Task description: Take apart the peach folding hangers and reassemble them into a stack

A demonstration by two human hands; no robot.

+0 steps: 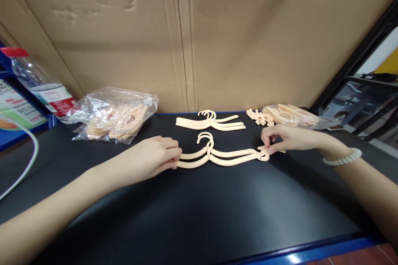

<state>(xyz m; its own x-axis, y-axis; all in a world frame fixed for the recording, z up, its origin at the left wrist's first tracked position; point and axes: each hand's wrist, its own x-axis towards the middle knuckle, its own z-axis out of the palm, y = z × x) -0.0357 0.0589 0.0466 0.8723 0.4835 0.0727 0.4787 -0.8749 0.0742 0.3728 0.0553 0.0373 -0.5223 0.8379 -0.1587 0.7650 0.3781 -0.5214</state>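
Two cream plastic hangers [231, 160] lie one before the other across the middle of the black table, hooks pointing away from me. The fingers of my left hand [164, 155] are closed on their left ends. At their right ends, my right hand [273, 138] pinches a small cream hook-shaped piece [263, 156] that touches the hanger tips. Part of this piece is hidden under the fingers. Behind these hangers rests a group of several similar hangers [192, 124]. A small pile of cream hook pieces [260, 117] lies behind my right hand.
A clear bag of cream parts [115, 120] sits at the back left beside a red-capped bottle [56, 95]. Another bag [292, 116] lies at the back right. Cardboard [248, 41] stands along the back edge. A white cable [31, 161] curves at the left.
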